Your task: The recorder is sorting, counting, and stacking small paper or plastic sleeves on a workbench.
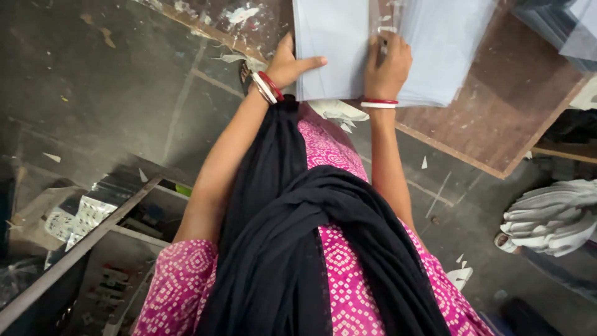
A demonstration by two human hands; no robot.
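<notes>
1. Resting at the near edge of a brown board bench, 2 stacks of pale grey-blue sheets lie side by side, the left stack upright in the frame and the right stack slightly fanned.
2. The left hand grips the left stack at its lower left corner, thumb stretched flat across the top sheet, the other fingers tucked out of sight at the stack's edge.
3. The right hand presses down with curled fingers where the 2 stacks meet; whether it pinches a sheet cannot be told.
4. Red and white bangles ring both wrists.
5. A black scarf hangs over a pink patterned top.
6. Paper scraps litter the dark floor beneath the bench edge.
7. A grey metal rack stands at lower left, and a bundle of white cloth lies at right.
</notes>
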